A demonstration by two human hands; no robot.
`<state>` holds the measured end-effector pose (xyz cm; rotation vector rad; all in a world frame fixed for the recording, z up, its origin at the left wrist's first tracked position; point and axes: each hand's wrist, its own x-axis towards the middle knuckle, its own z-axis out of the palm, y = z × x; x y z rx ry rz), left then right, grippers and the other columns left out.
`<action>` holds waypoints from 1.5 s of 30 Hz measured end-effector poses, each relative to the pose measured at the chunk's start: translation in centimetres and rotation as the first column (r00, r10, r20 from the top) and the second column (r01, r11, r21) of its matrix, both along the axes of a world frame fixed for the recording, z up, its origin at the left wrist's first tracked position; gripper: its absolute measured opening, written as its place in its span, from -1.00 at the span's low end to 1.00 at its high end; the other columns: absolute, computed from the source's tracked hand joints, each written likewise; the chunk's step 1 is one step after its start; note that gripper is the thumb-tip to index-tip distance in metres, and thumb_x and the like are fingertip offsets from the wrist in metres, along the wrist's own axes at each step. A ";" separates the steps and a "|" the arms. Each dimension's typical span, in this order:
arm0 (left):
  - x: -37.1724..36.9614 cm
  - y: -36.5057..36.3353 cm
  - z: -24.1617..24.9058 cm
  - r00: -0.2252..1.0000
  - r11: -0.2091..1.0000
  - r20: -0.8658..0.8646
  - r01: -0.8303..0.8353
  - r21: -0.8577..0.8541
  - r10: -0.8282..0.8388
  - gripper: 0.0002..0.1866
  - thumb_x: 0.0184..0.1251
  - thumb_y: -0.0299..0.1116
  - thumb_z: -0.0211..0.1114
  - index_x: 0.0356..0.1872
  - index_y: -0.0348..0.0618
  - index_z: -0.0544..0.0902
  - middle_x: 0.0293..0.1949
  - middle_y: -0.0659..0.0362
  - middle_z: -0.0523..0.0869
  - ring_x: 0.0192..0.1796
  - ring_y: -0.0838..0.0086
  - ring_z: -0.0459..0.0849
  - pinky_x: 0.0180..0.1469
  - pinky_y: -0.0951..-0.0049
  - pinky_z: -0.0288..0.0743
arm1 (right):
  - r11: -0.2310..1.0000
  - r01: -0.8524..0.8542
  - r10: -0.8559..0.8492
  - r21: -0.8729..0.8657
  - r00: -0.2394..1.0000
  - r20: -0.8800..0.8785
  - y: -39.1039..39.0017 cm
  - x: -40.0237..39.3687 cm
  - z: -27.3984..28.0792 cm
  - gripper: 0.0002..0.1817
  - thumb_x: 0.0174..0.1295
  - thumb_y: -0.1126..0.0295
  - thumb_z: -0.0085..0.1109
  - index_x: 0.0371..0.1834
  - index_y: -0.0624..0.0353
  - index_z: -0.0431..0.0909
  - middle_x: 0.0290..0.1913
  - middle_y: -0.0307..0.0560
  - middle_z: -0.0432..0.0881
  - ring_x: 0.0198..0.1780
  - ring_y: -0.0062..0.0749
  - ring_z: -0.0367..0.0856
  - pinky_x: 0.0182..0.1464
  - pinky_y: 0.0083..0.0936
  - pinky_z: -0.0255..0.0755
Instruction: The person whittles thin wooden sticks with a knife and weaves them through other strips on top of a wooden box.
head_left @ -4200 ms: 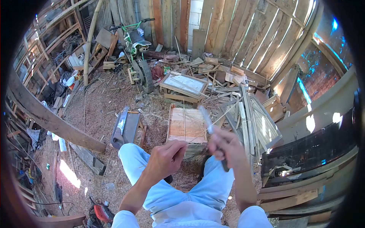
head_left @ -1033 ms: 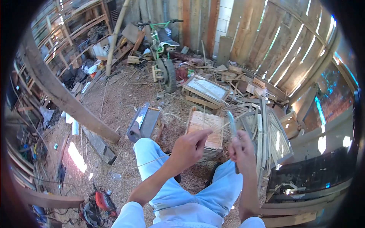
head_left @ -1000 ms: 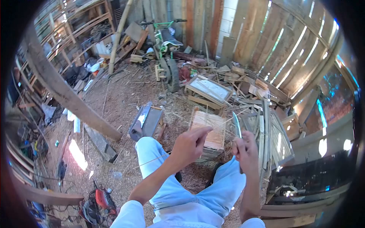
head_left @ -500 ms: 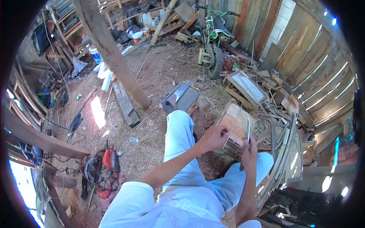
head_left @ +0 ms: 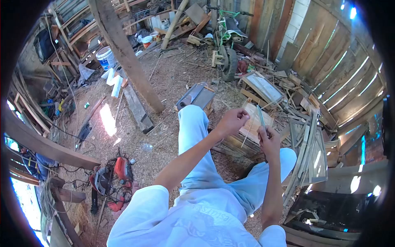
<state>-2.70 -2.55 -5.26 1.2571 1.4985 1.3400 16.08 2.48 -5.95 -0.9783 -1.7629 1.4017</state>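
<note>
The knife (head_left: 261, 116) points its blade toward twelve o'clock above the wooden box (head_left: 266, 120), my right hand (head_left: 269, 142) gripping its handle. At its ten o'clock, my left hand (head_left: 233, 122) has its fingertips pinched together; I can't tell on what. Farther out, a motorbike (head_left: 228, 53) stands at eleven, a red circular saw (head_left: 103, 179) at eight.

Narrow gap btwn L hand (head_left: 233, 123) & R hand (head_left: 269, 142), w/ upright knife (head_left: 261, 115) on its R side. Wooden box (head_left: 258, 116) sits just beyond & below, blocking the way down. L of L knee (head_left: 193, 115), open floor (head_left: 166, 142) runs out to slanted post (head_left: 127, 61) & red saw (head_left: 122, 168). Grey bench (head_left: 199, 98) stands ahead of L knee; scrap pile (head_left: 305, 103) hems in R side
</note>
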 end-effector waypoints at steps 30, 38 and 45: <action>-1.8 24.4 -11.5 0.941 0.953 0.311 0.208 -0.222 -0.133 -0.80 0.37 -0.33 0.21 -0.15 -0.25 0.60 -0.48 0.33 0.54 -0.52 0.73 0.42 -0.50 0.66 0.29 | 0.958 0.196 -0.230 -0.210 0.961 -0.153 20.6 -0.8 -6.4 -0.66 0.44 0.40 -0.11 0.21 0.25 0.42 -0.43 -0.24 0.52 -0.60 -0.80 0.25 -0.60 -0.79 0.15; -2.2 22.1 -7.9 0.944 0.940 0.288 0.234 -0.247 -0.160 -0.79 0.37 -0.32 0.22 -0.12 -0.25 0.60 -0.46 0.33 0.53 -0.54 0.75 0.41 -0.58 0.68 0.25 | 0.951 0.077 -0.115 -0.300 0.987 -0.112 19.4 -1.5 -5.6 -0.61 0.44 0.36 -0.09 0.28 0.22 0.37 -0.45 -0.22 0.54 -0.62 -0.77 0.26 -0.62 -0.78 0.12; -1.8 21.7 -7.4 0.918 0.933 0.319 0.305 -0.190 -0.235 -0.81 0.34 -0.34 0.26 -0.17 -0.25 0.64 -0.44 0.31 0.57 -0.59 0.76 0.40 -0.61 0.68 0.23 | 0.914 -0.032 -0.055 -0.405 0.978 -0.203 19.0 -1.7 -5.5 -0.52 0.43 0.39 -0.07 0.40 0.15 0.22 -0.44 -0.22 0.52 -0.61 -0.77 0.23 -0.62 -0.78 0.10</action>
